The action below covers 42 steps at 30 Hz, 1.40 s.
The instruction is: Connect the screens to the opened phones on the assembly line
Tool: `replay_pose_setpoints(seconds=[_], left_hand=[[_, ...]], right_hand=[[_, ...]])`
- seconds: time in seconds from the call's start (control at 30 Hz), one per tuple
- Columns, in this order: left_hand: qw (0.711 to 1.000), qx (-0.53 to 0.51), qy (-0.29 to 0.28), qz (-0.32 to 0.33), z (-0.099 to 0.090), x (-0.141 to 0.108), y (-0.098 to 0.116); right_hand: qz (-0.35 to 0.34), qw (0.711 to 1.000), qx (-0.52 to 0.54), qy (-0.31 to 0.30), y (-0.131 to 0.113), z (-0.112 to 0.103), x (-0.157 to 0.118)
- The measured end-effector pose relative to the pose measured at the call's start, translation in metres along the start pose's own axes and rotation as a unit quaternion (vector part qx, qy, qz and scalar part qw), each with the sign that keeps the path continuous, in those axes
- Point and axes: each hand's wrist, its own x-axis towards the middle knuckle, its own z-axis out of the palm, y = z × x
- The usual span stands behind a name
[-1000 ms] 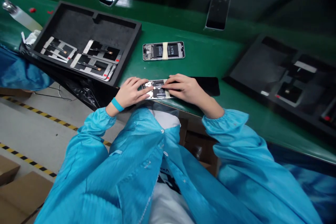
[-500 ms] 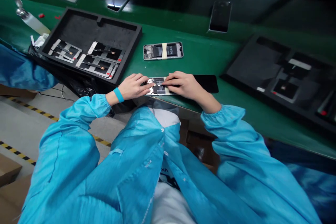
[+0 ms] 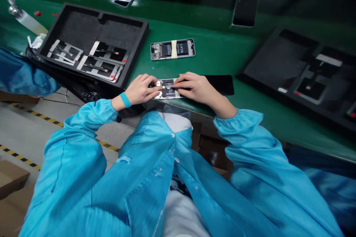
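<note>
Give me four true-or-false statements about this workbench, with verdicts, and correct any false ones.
1. The left hand and right hand both have fingers on an opened phone body. True.
2. A teal wristband is on the right wrist. False: it is on the left wrist.
3. The black foam tray holds three phone frames. True.
4. The phone body banded with beige tape lies inside the tray. False: it lies outside the tray, on the green bench mat.

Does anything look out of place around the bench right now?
The black foam tray sits at the very edge of the green bench mat, with a crumpled black plastic bag bunched under its near corner, so it looks precariously placed.
</note>
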Motion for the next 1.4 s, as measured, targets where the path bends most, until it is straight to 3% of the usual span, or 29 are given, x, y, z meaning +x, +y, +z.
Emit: replay_pose_setpoints(seconds=[0.2, 0.3, 0.37, 0.43, 0.5, 0.6, 0.7, 0.8, 1.1, 1.4], left_hand=[[0.999, -0.050, -0.015, -0.012, -0.001, 0.000, -0.009], [0.993, -0.106, 0.046, -0.035, 0.001, -0.005, -0.004], [0.981, -0.139, 0.113, -0.079, 0.001, -0.005, 0.004], [0.973, -0.146, 0.142, -0.108, 0.001, -0.002, 0.013], [0.980, -0.136, 0.111, -0.092, 0.001, 0.006, 0.021], [0.991, -0.123, 0.017, -0.041, 0.000, 0.023, 0.029], [0.991, -0.113, -0.066, -0.012, -0.003, 0.037, 0.031], [0.988, -0.111, -0.106, -0.009, -0.010, 0.046, 0.029], [0.980, -0.182, -0.082, 0.002, -0.008, 0.058, 0.022], [0.982, -0.170, -0.080, -0.001, 0.009, 0.098, 0.051]], right_hand=[[-0.017, 1.000, -0.014, 0.004, -0.004, 0.000, 0.003], [-0.005, 0.999, -0.037, 0.030, -0.009, -0.013, -0.001], [0.025, 0.997, -0.052, 0.044, -0.010, -0.028, -0.010], [0.065, 0.995, -0.063, 0.042, -0.005, -0.045, -0.024], [0.102, 0.992, -0.068, 0.025, 0.003, -0.060, -0.042], [0.137, 0.988, -0.075, -0.014, 0.020, -0.073, -0.070], [0.156, 0.983, -0.092, -0.026, 0.032, -0.072, -0.090], [0.165, 0.982, -0.091, -0.014, 0.036, -0.066, -0.097], [0.161, 0.985, -0.063, 0.000, 0.029, -0.063, -0.094], [0.160, 0.984, -0.067, 0.047, 0.013, -0.050, -0.099]])
